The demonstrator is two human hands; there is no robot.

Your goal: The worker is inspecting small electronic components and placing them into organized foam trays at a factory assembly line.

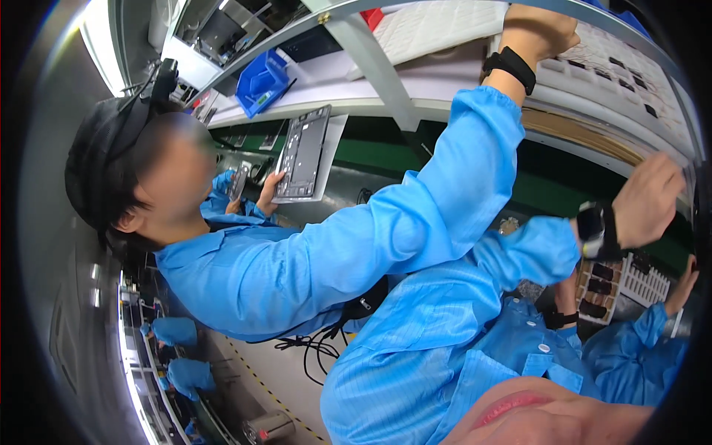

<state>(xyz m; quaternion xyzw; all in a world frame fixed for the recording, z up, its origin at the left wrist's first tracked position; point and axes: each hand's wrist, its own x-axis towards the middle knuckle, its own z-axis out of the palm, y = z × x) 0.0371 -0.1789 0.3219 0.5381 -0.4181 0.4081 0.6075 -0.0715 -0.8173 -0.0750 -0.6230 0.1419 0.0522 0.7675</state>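
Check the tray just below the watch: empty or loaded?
Loaded, at least partly: dark pieces lie in the tray. Whether it's full, I cannot tell.

The person wears a bright blue, long-sleeved work jacket (415, 348) of thin, slightly shiny cloth faintly ruled with fine lines, and a black wristwatch (592, 221) with a wide dark strap (612, 234) and a pale patch along its side. Just beside the wristwatch, toward the elbow, the blue left sleeve (519, 254) bunches into soft folds and narrows at its end, while the left hand (651, 200) on the other side is bare. Well below the wristwatch, round white snap buttons (544, 348) line the jacket's front near a stitched blue collar (486, 371).
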